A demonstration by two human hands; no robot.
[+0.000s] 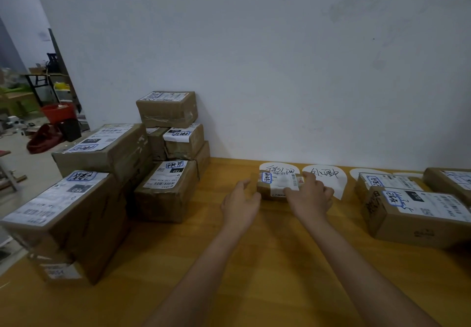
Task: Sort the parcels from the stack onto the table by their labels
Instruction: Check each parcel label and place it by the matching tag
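The wooden counter (275, 263) is loaded at its left end with the stack of parcels (109, 148). A small parcel (277, 185) is laid near the wall, just before a handwritten paper marker (276, 168). Its right end is clasped by the right grip (311, 196). The left grip (240, 204) is spread apart, just beside its left end.
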